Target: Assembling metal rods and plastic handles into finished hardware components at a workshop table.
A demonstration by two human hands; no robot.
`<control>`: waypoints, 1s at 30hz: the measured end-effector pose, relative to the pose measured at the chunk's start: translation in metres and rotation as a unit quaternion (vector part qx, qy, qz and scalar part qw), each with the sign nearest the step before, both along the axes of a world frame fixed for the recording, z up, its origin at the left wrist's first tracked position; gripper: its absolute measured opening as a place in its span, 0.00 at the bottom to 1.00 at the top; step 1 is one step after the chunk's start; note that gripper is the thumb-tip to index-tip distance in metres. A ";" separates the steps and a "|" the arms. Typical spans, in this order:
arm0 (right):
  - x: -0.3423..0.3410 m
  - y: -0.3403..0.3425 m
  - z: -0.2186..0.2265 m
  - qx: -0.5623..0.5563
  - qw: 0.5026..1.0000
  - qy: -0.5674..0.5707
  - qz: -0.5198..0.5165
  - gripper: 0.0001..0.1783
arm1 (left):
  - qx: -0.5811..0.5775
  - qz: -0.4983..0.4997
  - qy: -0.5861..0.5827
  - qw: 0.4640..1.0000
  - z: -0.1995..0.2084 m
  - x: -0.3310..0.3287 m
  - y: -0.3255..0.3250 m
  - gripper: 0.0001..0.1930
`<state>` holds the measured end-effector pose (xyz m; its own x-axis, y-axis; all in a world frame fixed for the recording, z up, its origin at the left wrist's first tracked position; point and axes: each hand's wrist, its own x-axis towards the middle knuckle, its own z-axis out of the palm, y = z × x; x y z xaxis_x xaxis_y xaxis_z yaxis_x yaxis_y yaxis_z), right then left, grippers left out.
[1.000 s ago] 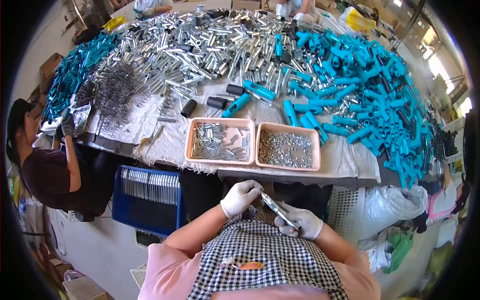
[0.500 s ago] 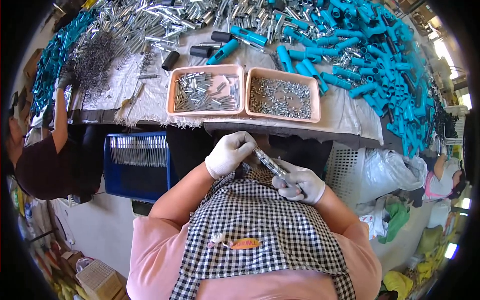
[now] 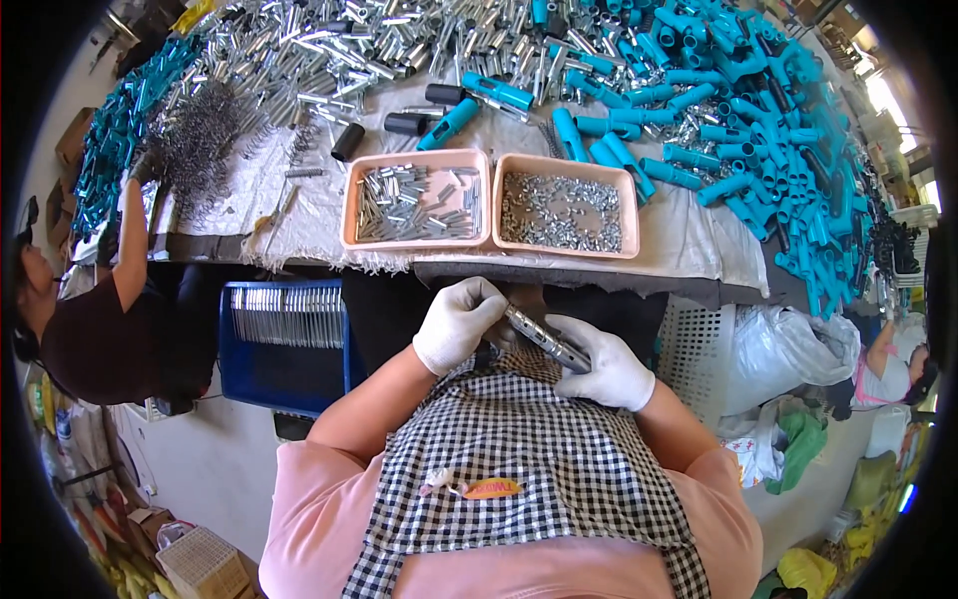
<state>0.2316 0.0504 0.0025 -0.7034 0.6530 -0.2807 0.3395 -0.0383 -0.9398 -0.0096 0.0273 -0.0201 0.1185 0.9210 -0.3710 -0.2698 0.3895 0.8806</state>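
In front of my checked apron I hold a slotted metal tube point(image 3: 544, 337) between my white-gloved hands, tilted down to the right. My left hand point(image 3: 461, 324) pinches its upper end with thumb and fingers. Around its lower end closes my right hand point(image 3: 606, 367), the thumb along the far side. Just beyond, at the table's edge, stand two pink trays side by side. Short metal pins lie in the left tray point(image 3: 344, 222); the right tray point(image 3: 565, 250) contains many tiny metal pieces. What is inside the tube cannot be made out.
Heaped teal plastic handles point(image 3: 768, 190) cover the table's right side. Metal tubes point(image 3: 329, 75) and dark springs point(image 3: 200, 140) pile up at left. A blue crate point(image 3: 284, 383) of metal rods stands below the edge. A co-worker's arm point(image 3: 130, 235) reaches in at far left.
My right-hand fingers, curled at the tube's lower end before, now lie straighter along it. The tube stays between both hands. The whole view has shifted slightly.
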 end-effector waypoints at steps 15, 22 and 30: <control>-0.011 0.017 0.011 0.391 0.915 0.019 -0.100 0.23 | 0.036 0.019 0.068 0.997 0.031 0.001 0.016 0.07; -0.010 0.025 0.007 0.350 0.918 0.062 -0.174 0.18 | 0.053 -0.038 0.092 0.994 0.038 -0.006 0.038 0.08; 0.001 0.032 0.006 0.266 0.924 0.067 -0.266 0.18 | 0.142 -0.010 0.679 0.720 0.062 -0.076 0.179 0.35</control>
<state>0.2322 0.0825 0.0087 -0.2484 0.9369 0.2460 0.2857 0.3135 -0.9056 -0.0852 0.2061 0.0419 -0.1625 0.9857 0.0455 0.9186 0.1343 0.3716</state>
